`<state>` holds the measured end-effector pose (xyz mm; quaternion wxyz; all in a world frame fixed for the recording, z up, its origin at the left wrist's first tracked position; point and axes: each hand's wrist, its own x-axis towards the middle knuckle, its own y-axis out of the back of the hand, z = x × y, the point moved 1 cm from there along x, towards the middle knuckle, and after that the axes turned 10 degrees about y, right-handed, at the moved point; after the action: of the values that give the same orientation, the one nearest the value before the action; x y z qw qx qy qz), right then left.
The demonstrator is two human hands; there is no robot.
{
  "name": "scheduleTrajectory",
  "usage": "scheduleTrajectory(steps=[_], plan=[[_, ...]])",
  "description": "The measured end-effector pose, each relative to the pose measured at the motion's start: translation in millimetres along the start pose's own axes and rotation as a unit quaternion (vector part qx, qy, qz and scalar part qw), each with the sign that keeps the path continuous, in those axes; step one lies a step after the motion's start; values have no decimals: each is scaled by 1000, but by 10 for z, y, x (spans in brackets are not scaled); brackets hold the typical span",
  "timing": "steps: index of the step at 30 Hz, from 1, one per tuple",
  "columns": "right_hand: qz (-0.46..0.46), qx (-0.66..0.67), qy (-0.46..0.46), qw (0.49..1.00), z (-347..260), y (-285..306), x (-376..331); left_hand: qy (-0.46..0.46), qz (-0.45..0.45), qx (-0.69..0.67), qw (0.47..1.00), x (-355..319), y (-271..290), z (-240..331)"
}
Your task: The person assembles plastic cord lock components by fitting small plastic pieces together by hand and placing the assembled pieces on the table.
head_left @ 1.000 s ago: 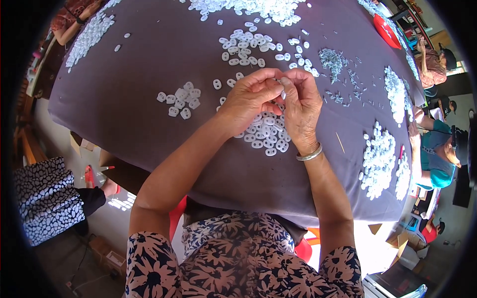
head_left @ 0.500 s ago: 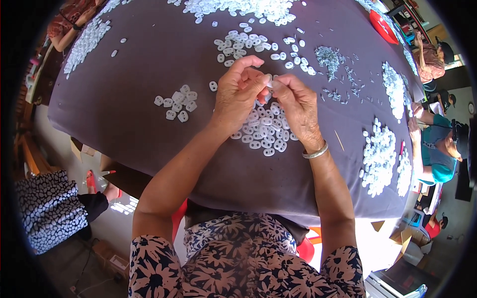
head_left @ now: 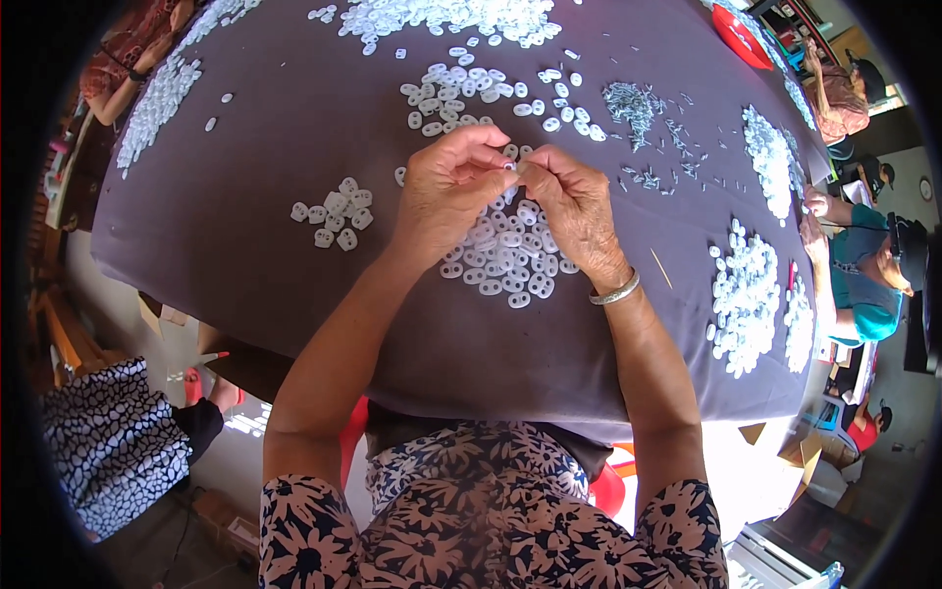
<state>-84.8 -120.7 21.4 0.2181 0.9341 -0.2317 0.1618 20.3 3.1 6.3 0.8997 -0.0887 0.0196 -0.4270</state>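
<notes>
We see white pieces at the dial's centre against a plain, dusky purple-grey counter. Between one and two o'clock, we find silvery bits and a bright red bowl; at three, a teal sleeve; at six, a shirt of pale pink flowers on navy; at eight, black-and-white mottled cloth.

Round clock on grey wall, bright light stripes across pale floor.

No text legible (nor numbers).
</notes>
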Motion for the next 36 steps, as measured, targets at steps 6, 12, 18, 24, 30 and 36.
scheduleTrajectory(steps=[6,12,18,24,30,36], plan=[[-17,21,8,1000,-13,131,81,-24,-6,-41,999,31,13,10],[196,-8,31,980,-62,800,194,-9,26,-15,1000,31,58,67],[30,-93,-84,992,157,922,125,-20,27,51,998,-3,-15,57],[-25,-215,-82,973,255,1010,-3,-53,10,67,996,10,-67,-20],[-62,-271,-47,959,239,880,42,-68,3,86,994,28,-60,-101],[-90,-250,-101,959,78,778,133,-31,-15,71,997,-25,-115,-17]])
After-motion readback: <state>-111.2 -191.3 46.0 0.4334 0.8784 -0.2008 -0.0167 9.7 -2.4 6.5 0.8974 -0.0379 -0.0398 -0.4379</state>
